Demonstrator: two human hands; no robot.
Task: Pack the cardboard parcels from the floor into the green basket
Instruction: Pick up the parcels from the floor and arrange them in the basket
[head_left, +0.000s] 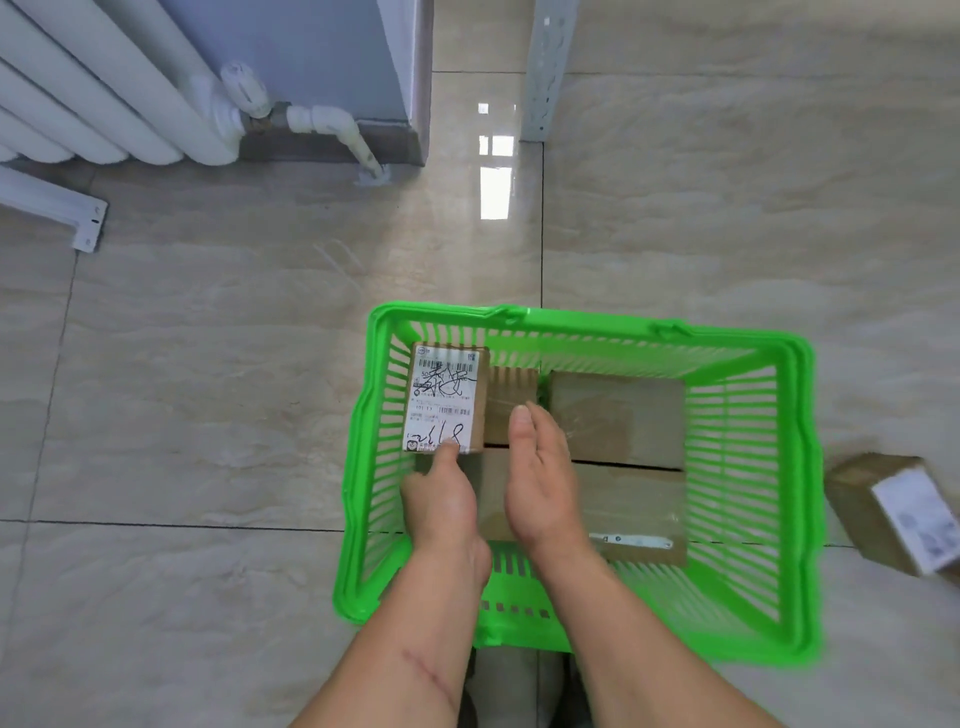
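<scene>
Head view shows me both hands down inside the green basket (800, 467), settling a labelled parcel (447, 400) into its far-left corner. My left hand (441, 499) sits at the near edge of that parcel, fingertips touching the bottom of its white shipping label, fingers curled rather than clamped. I cannot tell whether it has a true hold or is only nudging. My right hand (540, 462) stands edge-on just to the right of the parcel, fingers straight and together, palm flat, holding nothing; it looks to be squaring the parcel's side.

Ahead and right of the right hand lies a plain taped parcel (618, 415), and nearer me another flat parcel (634, 509) lies under and beside both wrists. I judge the step to be placing, nearly finished.

Well off to the right of my right hand, outside the basket, one more labelled parcel (893, 509) lies on the tiled floor (208, 364). Next I would let go, lift both hands clear of the rim, and reach right for that one.
</scene>
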